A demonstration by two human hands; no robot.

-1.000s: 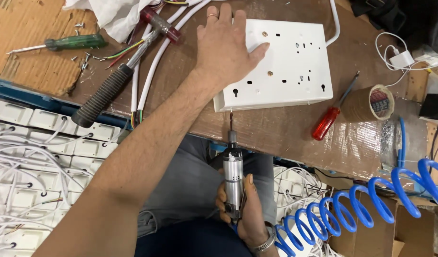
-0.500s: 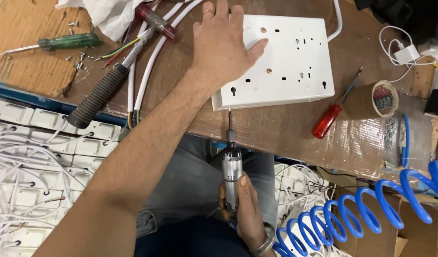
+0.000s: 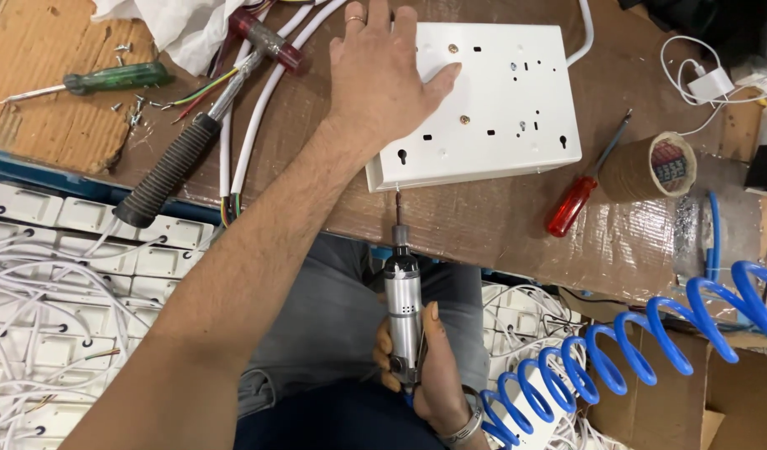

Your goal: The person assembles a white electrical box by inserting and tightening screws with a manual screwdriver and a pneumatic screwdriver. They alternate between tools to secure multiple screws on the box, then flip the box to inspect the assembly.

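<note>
White socket box lies flat on the brown tabletop, near its front edge, and we see its back side with small slots and screws. Our left hand rests on top of it, fingers spread and palm pressing down. Our right hand has its grip closed around a silver pneumatic screwdriver, whose bit touches the near edge of the box. A blue coiled hose runs off to the right. A red screwdriver and a hammer lie beside the box.
</note>
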